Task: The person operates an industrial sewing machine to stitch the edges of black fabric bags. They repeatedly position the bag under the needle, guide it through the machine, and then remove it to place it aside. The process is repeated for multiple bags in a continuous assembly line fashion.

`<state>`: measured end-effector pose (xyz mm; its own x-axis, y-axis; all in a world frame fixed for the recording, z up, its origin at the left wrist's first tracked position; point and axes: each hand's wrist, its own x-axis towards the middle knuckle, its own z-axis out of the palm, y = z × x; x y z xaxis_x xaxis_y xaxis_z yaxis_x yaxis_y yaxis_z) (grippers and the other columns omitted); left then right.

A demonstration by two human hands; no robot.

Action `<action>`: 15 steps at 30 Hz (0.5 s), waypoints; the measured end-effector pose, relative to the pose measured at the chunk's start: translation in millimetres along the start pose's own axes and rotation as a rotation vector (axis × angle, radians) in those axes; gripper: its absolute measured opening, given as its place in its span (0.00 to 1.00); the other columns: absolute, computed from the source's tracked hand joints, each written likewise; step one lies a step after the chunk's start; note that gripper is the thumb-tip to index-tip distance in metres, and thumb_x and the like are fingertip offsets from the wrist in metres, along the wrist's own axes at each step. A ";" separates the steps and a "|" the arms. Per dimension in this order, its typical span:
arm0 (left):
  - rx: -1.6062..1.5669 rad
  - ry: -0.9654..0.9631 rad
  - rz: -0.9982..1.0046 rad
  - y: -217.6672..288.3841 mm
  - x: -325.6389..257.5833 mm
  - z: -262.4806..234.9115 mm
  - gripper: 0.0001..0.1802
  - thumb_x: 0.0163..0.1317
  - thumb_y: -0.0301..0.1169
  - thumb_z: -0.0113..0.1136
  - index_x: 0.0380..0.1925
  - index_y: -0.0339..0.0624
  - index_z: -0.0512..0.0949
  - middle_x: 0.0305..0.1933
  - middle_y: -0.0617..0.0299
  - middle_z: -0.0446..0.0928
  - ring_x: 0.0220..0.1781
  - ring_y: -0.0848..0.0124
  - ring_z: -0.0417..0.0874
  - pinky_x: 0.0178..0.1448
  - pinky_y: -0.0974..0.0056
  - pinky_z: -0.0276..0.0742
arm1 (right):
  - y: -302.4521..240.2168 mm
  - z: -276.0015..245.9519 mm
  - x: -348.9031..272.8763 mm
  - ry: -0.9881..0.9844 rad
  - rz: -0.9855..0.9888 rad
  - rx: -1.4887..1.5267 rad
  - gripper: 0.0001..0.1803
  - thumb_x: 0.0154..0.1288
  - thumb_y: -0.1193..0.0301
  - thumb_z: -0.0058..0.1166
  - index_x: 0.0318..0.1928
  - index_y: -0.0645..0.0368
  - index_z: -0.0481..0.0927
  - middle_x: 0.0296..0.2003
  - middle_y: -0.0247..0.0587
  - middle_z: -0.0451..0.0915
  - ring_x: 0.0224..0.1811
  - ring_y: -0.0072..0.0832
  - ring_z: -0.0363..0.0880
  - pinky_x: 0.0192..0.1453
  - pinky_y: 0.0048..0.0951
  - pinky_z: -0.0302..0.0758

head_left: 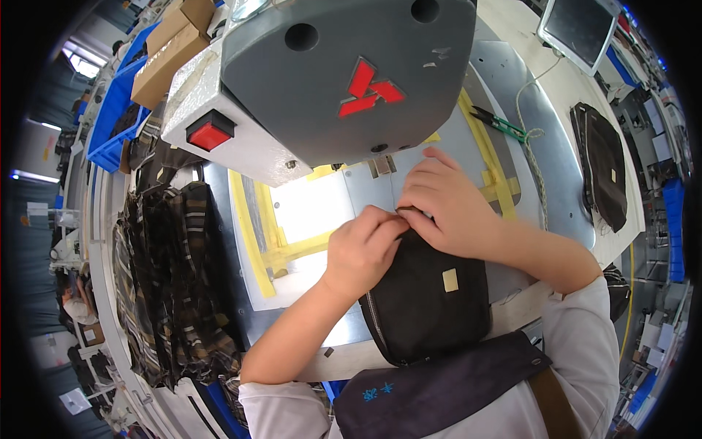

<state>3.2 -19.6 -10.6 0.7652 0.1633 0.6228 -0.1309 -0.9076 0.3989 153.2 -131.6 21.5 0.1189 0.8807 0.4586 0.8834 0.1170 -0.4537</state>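
Observation:
A black fabric bag (417, 314) lies at the table's near edge, directly in front of me. It has a small cream label (450, 280) on its face and a zipper running down its left side. My left hand (365, 245) is closed in a pinch on the bag's top edge. Close beside it, my right hand (447, 206) pinches the same edge between thumb and fingers. The fingertips of both hands nearly meet, and they hide the bit of edge they grip. Just beyond the hands is the metal needle area (382, 167) of a sewing machine.
The sewing machine's big grey head (351, 80) overhangs the plate, with a red button (210, 130) on its white side. Green-handled thread snips (504, 126) lie at right. Another black bag (603, 164) rests farther right; plaid fabric pieces (175, 285) pile up at left. Yellow tape (300, 252) borders the plate.

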 end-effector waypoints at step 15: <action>-0.088 0.240 -0.041 -5.2 1.1 -3.8 0.16 0.33 0.22 0.71 0.25 0.44 0.75 0.28 0.64 0.75 0.23 0.67 0.77 0.23 0.65 0.71 | -13.4 -5.3 -21.2 0.211 -0.260 -0.242 0.07 0.51 0.71 0.63 0.33 0.52 0.82 0.36 0.27 0.80 0.43 0.26 0.79 0.63 0.52 0.63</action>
<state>2.3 -13.2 -9.5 0.6009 0.2960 0.7425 -0.1651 -0.8629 0.4776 141.3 -154.2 22.0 -0.0544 0.7193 0.6925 0.9743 0.1900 -0.1207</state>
